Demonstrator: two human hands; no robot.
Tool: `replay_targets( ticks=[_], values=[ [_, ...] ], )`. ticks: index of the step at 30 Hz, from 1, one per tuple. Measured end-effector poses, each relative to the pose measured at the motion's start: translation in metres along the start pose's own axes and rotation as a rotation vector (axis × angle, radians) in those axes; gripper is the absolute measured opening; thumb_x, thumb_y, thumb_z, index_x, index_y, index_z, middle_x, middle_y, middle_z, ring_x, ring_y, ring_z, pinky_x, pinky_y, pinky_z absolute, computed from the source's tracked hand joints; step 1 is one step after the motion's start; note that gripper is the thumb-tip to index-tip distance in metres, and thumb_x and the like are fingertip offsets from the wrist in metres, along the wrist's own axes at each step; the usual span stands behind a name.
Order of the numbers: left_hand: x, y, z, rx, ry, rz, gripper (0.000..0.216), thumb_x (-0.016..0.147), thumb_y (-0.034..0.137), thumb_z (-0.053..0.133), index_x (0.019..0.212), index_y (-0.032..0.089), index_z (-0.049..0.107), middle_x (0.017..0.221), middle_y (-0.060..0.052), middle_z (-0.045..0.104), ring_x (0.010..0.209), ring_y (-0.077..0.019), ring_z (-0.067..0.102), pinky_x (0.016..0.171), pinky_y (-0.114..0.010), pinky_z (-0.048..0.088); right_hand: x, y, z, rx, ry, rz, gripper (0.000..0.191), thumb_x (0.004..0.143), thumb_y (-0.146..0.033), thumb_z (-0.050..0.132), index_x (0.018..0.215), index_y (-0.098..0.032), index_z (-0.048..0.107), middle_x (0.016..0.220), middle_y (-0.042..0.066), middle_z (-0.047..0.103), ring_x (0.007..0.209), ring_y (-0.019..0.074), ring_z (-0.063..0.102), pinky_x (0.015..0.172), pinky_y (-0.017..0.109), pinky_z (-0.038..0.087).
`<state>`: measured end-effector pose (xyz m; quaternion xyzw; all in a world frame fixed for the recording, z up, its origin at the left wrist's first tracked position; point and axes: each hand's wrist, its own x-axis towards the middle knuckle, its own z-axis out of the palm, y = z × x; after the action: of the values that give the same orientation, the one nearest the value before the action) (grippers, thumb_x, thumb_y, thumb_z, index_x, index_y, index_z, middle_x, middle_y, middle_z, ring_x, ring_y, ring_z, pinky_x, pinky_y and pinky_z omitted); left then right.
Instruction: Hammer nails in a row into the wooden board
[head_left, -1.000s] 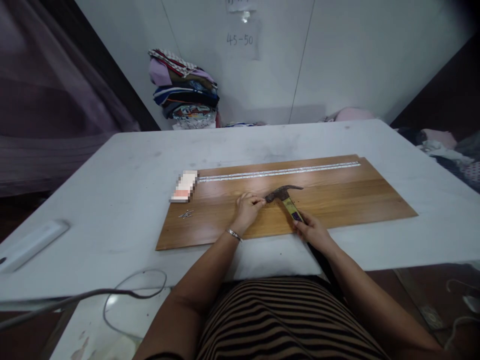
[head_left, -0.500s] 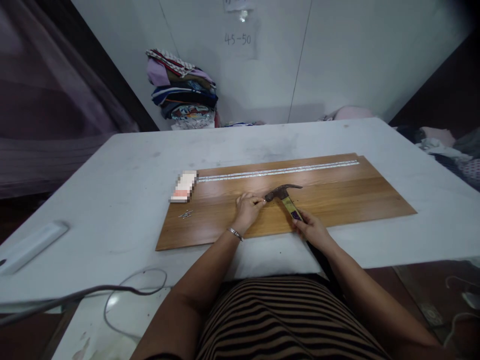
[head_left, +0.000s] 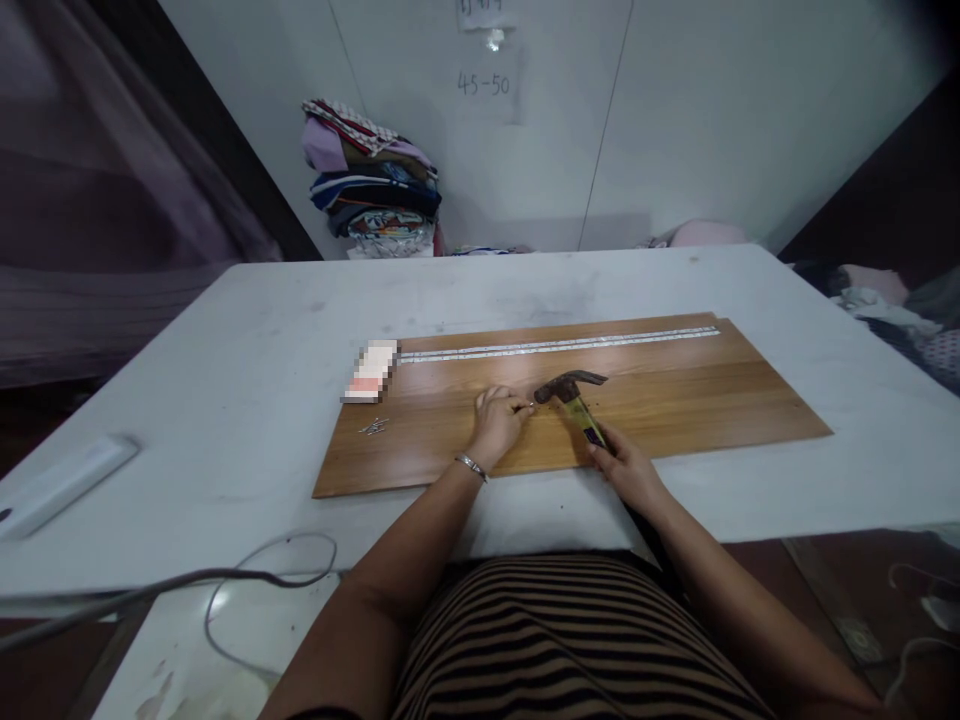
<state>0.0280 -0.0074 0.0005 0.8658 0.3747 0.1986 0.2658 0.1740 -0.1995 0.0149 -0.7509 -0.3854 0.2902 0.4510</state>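
1. Lighting: moderate and even, from overhead. A soft sheen shows on the wooden board (head_left: 675, 400).
2. Shadows: faint and short on the white table (head_left: 247, 340).
3. Edges: dark corners, wide-angle bending, smeared left side.
4. Centre: acceptably sharp.

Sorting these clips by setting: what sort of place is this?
Likely a makeshift home workroom or storeroom: a wooden board lies on a white table, the right hand holds a hammer beside a nail pinched in the left hand, and folded clothes are stacked by the wall.
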Motion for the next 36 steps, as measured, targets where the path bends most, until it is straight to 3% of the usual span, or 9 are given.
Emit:
replay_targets(
  ticks=[3, 6, 36],
  values=[
    [0.000, 0.000, 0.001, -0.002, 0.006, 0.006, 0.007, 0.084, 0.029, 0.069, 0.084, 0.030, 0.076, 0.096, 0.000, 0.069, 0.104, -0.0190, 0.054, 0.100, -0.040, 0.032, -0.004, -0.005, -0.002, -0.080, 0.025, -0.088, 0.047, 0.081, -0.034, 0.057, 0.125, -0.022, 0.064, 0.106, 0.008, 0.073, 0.099, 0.0287, 0.067, 0.085, 0.042, 0.053],
    [-0.001, 0.000, 0.000, 0.005, 0.004, 0.017, 0.007, 0.084, 0.029, 0.069, 0.084, 0.029, 0.076, 0.097, -0.001, 0.069, 0.104, -0.0193, 0.054, 0.099, -0.040, 0.032, -0.007, -0.008, -0.001, -0.120, 0.021, -0.141, 0.047, 0.081, -0.033, 0.055, 0.125, -0.020, 0.064, 0.119, 0.011, 0.071, 0.110, 0.0307, 0.065, 0.095, 0.046, 0.050],
    [-0.002, 0.008, -0.005, -0.003, -0.016, 0.011, 0.008, 0.085, 0.028, 0.068, 0.083, 0.029, 0.076, 0.094, -0.002, 0.068, 0.104, -0.0206, 0.054, 0.098, -0.040, 0.032, -0.008, -0.017, -0.005, -0.275, -0.013, -0.186, 0.049, 0.083, -0.026, 0.052, 0.131, -0.022, 0.061, 0.120, 0.010, 0.071, 0.110, 0.0295, 0.066, 0.095, 0.046, 0.051]
  ],
)
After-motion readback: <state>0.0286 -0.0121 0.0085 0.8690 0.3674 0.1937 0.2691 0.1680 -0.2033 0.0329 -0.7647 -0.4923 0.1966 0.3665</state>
